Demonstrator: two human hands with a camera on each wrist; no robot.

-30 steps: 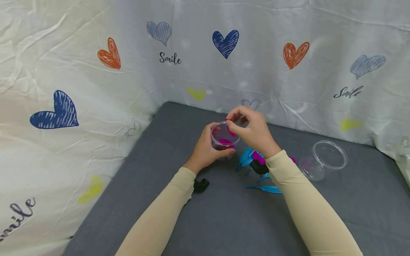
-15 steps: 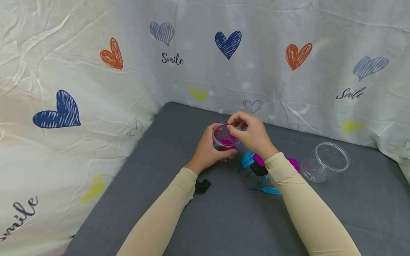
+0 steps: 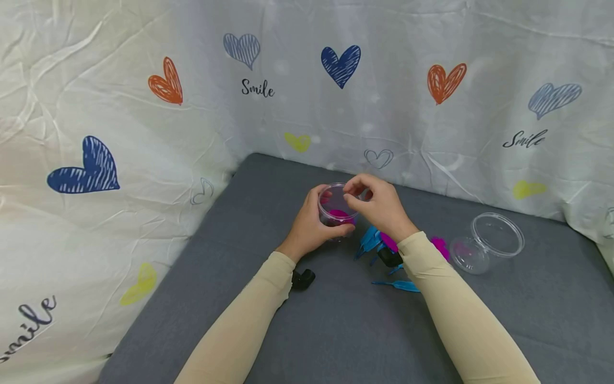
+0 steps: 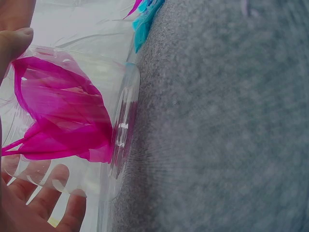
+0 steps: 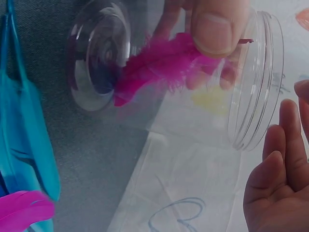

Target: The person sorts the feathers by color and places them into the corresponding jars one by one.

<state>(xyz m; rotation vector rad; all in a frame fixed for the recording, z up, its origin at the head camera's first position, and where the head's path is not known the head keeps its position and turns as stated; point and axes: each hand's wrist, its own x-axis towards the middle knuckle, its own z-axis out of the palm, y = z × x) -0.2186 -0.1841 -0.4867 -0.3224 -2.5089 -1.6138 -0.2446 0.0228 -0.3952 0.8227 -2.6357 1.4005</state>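
Observation:
A clear plastic jar (image 3: 327, 212) is gripped by my left hand (image 3: 310, 224), thumb on the near side and fingers round the far side. Inside it lies a fluffy magenta feather (image 5: 164, 63), its dark quill tip reaching toward the mouth. Through the wall in the left wrist view, the magenta feather (image 4: 63, 106) fills much of the jar. My right hand (image 3: 379, 205) is beside the jar's mouth, thumb and fingers bent and apart, with nothing seen between them. Blue feathers (image 3: 368, 241) and a magenta feather (image 3: 388, 241) lie on the table below the right hand.
A second clear jar (image 3: 499, 256) stands at the right on the grey table (image 3: 336, 330). Another magenta feather (image 3: 439, 247) is left of it. A single blue feather (image 3: 405, 286) lies nearer, partly under the right sleeve (image 3: 460, 298). A white printed curtain (image 3: 297, 106) closes off the back.
The right thumb and fingers, which pinched a magenta feather at the jar's mouth, have let it go into the jar and drawn slightly right. The left hand keeps its hold.

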